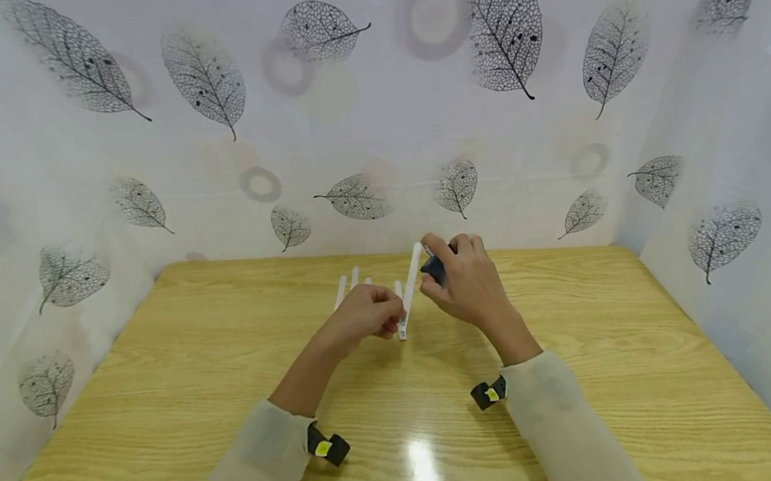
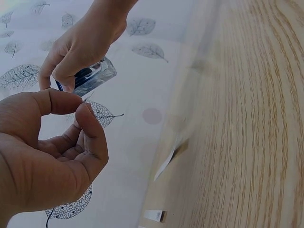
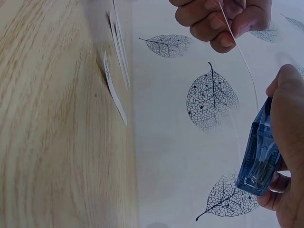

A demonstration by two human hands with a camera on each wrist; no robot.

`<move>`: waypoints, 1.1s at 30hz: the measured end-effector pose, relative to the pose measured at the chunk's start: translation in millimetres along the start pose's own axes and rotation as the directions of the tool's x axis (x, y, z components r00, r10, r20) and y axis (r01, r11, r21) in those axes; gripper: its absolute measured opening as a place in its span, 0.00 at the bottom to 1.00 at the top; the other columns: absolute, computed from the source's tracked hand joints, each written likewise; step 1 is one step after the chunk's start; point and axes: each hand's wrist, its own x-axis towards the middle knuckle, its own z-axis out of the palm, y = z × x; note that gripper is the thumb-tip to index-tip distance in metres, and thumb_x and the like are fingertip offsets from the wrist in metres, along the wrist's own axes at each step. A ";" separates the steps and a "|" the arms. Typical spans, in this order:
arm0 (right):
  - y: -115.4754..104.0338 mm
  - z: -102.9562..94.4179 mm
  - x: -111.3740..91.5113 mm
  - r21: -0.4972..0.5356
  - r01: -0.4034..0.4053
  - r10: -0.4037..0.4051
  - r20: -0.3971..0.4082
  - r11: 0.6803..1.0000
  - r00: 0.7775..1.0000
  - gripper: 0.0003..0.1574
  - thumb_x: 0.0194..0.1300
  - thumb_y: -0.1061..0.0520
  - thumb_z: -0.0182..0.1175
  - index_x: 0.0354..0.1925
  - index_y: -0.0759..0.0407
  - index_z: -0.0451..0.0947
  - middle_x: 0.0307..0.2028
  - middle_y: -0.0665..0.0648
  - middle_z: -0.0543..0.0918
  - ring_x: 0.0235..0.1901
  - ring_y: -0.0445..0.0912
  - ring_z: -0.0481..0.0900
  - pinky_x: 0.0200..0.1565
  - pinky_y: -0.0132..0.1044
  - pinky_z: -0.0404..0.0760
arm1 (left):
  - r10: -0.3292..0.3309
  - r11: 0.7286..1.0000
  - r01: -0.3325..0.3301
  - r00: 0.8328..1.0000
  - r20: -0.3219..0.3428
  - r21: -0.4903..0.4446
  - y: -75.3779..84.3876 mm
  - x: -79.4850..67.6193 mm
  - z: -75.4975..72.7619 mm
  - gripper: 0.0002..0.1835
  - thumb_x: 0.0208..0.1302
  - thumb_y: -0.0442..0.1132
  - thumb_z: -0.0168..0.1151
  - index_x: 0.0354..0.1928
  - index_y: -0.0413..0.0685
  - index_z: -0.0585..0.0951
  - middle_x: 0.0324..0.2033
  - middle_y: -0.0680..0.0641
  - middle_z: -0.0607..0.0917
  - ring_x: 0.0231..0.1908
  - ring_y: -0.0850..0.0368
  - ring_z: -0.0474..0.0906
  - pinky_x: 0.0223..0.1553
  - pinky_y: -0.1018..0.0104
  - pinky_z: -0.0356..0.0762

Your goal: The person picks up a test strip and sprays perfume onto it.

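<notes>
My left hand point(image 1: 368, 312) pinches the lower end of a narrow white paper strip point(image 1: 413, 280) between thumb and forefinger. The strip rises at a slant to the right; the right wrist view shows it edge-on as a thin, slightly bowed line. My right hand point(image 1: 466, 283) grips a flat-sided blue glass perfume bottle point(image 3: 260, 156), its fingers curled around the body and partly hiding it. In the right wrist view the bottle's upper end is right by the far end of the strip. The left wrist view shows the bottle point(image 2: 97, 78) tilted beyond my left fingertips.
Several more white paper strips point(image 3: 113, 90) lie on the wooden table point(image 1: 200, 413) behind my left hand, one with small print. A pale leaf-printed curtain point(image 1: 374, 118) stands along the table's back edge and both sides.
</notes>
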 end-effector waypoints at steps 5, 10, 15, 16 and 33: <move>-0.1 0.2 -0.1 0.002 -0.004 0.004 0.003 1.000 1.000 0.30 0.63 0.47 0.56 0.63 0.49 0.70 0.41 0.71 0.76 0.40 0.67 0.73 0.32 0.57 0.77 | -0.002 1.000 0.002 1.000 0.001 0.001 -0.3 -0.3 0.0 0.09 0.70 0.35 0.56 0.35 0.39 0.82 0.33 0.42 0.82 0.30 0.54 0.77 0.37 0.59 0.84; 0.4 0.7 0.0 0.004 -0.005 0.005 0.006 1.000 1.000 0.30 0.64 0.47 0.56 0.63 0.49 0.70 0.41 0.72 0.76 0.40 0.67 0.73 0.33 0.57 0.77 | 0.001 1.000 -0.001 1.000 0.002 -0.006 -0.1 -0.5 -0.1 0.09 0.71 0.35 0.56 0.35 0.39 0.82 0.33 0.42 0.82 0.30 0.54 0.77 0.36 0.62 0.83; 0.8 1.1 -0.4 0.008 -0.009 0.009 0.004 1.000 1.000 0.30 0.63 0.47 0.56 0.63 0.50 0.70 0.40 0.72 0.76 0.40 0.67 0.73 0.34 0.58 0.77 | 0.008 1.000 -0.008 1.000 0.004 -0.008 -0.7 -0.1 -0.3 0.09 0.70 0.35 0.56 0.35 0.39 0.82 0.32 0.43 0.82 0.29 0.54 0.77 0.34 0.63 0.83; 0.8 1.0 -0.5 0.009 -0.011 0.011 0.005 1.000 1.000 0.30 0.63 0.47 0.55 0.63 0.50 0.70 0.40 0.72 0.76 0.40 0.67 0.73 0.34 0.58 0.77 | 0.008 1.000 -0.008 1.000 0.005 -0.007 -0.9 -0.1 -0.3 0.09 0.70 0.35 0.56 0.35 0.39 0.82 0.32 0.43 0.82 0.29 0.54 0.77 0.34 0.63 0.83; 0.2 -0.7 0.2 0.022 -0.051 0.050 0.035 0.998 0.998 0.32 0.64 0.46 0.56 0.66 0.46 0.71 0.43 0.71 0.76 0.43 0.67 0.74 0.32 0.57 0.78 | -0.002 1.000 0.002 1.000 0.012 -0.006 -1.3 0.2 -0.6 0.08 0.71 0.36 0.56 0.36 0.39 0.82 0.32 0.44 0.82 0.30 0.53 0.78 0.41 0.53 0.84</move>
